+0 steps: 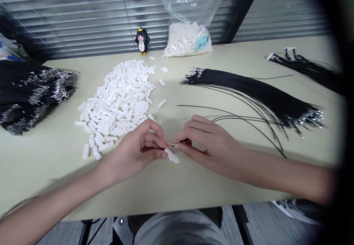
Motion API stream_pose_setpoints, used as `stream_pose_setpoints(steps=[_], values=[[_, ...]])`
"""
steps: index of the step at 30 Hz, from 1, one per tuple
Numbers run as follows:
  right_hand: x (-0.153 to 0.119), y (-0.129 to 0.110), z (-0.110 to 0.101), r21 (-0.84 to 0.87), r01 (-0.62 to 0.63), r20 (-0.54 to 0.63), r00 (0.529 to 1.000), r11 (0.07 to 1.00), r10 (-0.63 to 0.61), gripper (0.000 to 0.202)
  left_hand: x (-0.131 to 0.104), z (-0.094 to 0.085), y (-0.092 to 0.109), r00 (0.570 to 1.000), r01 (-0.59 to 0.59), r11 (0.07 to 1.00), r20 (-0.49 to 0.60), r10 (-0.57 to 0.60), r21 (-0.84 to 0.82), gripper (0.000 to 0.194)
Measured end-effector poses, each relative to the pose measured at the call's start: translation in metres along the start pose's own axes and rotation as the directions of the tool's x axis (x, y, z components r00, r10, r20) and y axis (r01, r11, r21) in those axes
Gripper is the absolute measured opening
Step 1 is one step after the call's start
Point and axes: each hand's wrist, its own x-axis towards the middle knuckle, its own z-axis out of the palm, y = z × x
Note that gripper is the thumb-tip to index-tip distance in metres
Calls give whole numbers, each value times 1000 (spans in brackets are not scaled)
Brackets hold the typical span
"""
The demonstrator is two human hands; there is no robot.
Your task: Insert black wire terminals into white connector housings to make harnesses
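Observation:
Between thumb and fingers, my left hand (141, 147) pinches a white plastic connector housing (172, 156), which slants down to the right. My right hand (206, 143) grips a black wire (183, 140) close to its end. The wire's bare metal terminal (173, 145) points left and meets the upper edge of the housing; whether it is inside, I cannot tell. A large heap of white connector housings (121, 93) lies just beyond my left hand. Past my right hand, a few loose black wires (235, 113) lie beside a thick bundle of black wires (249, 88) with metal terminals at both ends.
More black wires (24, 90) with metal tips are piled at the far left. At the back stand a penguin-suited figurine (142, 41) and a clear bag of white housings (188, 40). Wires with white connectors (304, 66) lie far right. The table's front edge (155, 212) is near my body.

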Motion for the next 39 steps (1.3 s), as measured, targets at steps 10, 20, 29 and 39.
stream_pose_setpoints(steps=[10,20,29,39], values=[[0,-5,1,-41,59,-46,997,997,-61,16,1,0,1,1000,3,997,-7,-2,79,24],[1,-7,2,-34,89,-50,995,995,-91,17,-2,0,-1,1000,-14,993,2,13,116,24],[-3,-11,13,140,-29,-57,998,990,37,14,4,-1,-5,996,-84,992,44,80,95,20],[0,-1,-5,272,-267,-174,931,924,321,6,6,-5,3,999,38,984,35,-33,-171,11]])
